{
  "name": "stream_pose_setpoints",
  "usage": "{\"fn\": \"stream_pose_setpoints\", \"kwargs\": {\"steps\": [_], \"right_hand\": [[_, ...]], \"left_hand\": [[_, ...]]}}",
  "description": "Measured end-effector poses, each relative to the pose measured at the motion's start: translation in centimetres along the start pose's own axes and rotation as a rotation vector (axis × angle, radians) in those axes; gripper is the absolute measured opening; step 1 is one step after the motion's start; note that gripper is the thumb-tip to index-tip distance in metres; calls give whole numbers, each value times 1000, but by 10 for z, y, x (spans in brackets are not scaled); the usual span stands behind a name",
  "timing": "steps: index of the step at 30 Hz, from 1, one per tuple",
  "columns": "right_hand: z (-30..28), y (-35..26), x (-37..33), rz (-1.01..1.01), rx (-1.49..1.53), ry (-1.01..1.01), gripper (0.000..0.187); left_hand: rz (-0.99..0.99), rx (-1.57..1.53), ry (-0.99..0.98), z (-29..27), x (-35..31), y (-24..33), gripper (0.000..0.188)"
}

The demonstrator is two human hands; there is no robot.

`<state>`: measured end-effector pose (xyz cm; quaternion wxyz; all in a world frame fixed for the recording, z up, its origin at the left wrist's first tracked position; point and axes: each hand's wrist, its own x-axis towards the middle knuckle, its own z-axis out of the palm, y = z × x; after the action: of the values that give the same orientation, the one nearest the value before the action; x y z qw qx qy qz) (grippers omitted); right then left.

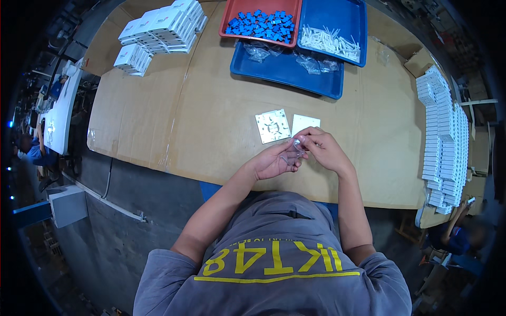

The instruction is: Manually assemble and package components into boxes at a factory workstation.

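Observation:
My left hand point(275, 161) is turned palm up near the front of the table, fingers loosely curled under a small clear plastic bag point(298, 146). From the right, my right hand point(326, 151) pinches the same bag between thumb and fingertips. What the bag holds, if anything, is too small to make out. Just beyond my hands lie two flat white square pieces: a plate with slots and a round cut-out pattern point(273, 126), and a plain white plate point(304, 123), partly hidden by my right hand.
A red tray of blue parts point(261, 25) and a blue tray of white sticks point(331, 42) rest over another blue tray point(287, 73) with clear bags. White boxes are stacked at far left point(161, 29) and right point(443, 142). Other people point(39, 152) sit at both sides.

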<state>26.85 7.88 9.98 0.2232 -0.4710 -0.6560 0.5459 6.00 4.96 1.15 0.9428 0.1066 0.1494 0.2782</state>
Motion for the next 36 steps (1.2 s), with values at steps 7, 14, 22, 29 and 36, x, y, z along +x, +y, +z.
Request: {"fn": "stream_pose_setpoints", "kwargs": {"steps": [7,14,22,29,36], "right_hand": [[20,-4,3,-35,-234,-126,38],[16,-10,5,-5,-189,-30,42],[19,-15,11,108,-143,-219,44],[-22,-10,24,-46,-58,-9,37],[-104,-48,47,40,-537,385,30]], "left_hand": [[52,35,-52,-15,4,-6,36],[39,-19,-39,-12,1,-7,34],[73,15,-44,-9,0,-7,36],[-16,-84,-36,-8,3,0,49],[-25,-97,-23,-8,1,-2,50]]}}
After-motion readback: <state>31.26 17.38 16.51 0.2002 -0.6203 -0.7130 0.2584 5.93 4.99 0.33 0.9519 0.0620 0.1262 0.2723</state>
